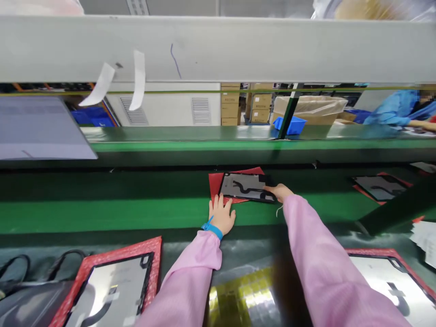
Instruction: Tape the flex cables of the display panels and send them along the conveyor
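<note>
A flat grey panel with a black frame and a black curved strip [250, 181] lies on a red sheet [214, 182] upon the green conveyor belt [102, 213]. My right hand [279, 192] grips the panel's right edge, its fingers over the black border. With fingers spread, my left hand [221, 215] rests flat at the near left corner of the red sheet, close to the panel's lower edge. A blue band [213, 230] circles my left wrist.
Framed panels on red bubble wrap lie at lower left [116, 281] and lower right [391, 277]. Another panel [378, 187] sits further right on the belt, near a dark post [398, 204]. A shelf beam [218, 50] crosses above. A person in blue [395, 109] sits beyond.
</note>
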{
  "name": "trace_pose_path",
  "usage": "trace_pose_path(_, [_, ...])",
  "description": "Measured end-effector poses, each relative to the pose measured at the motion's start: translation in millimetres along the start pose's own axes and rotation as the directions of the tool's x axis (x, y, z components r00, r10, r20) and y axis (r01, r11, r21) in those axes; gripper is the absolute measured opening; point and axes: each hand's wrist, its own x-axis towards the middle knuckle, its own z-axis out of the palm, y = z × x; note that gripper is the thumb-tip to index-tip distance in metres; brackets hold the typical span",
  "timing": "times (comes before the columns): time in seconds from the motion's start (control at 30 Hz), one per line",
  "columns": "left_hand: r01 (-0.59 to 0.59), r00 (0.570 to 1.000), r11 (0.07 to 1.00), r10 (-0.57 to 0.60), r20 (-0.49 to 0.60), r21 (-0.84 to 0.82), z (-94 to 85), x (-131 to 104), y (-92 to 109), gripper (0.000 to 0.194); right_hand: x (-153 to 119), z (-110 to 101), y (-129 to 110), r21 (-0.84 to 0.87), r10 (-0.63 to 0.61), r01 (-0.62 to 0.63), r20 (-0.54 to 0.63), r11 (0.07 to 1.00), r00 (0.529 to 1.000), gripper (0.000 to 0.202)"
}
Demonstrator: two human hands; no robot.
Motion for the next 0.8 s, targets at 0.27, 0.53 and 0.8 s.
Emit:
trace_pose_path(0.27, [0.211,0.972,0.778,-0.228,0.046,-0.592,7.4,-48,25,0.038,-61,-5,-35,0.383,0.049,-0.118,0.186,0.916,0.981,0.031])
trace_pose_path(0.53, [0.306,0.931,0.397,-0.314,0.185,-0.865,-23.9,-78,49,0.037,-189,-31,7,0.408,-0.093,-0.016,0.245,0.913,0.965,0.041])
trace_pose_path(0.8, [0.385,0.908,0.326,-0.300,0.292,-0.864,-66.9,-180,47,0.033,-247,-31,26,0.428,-0.198,0.047,0.314,0.902,0.928,0.042])
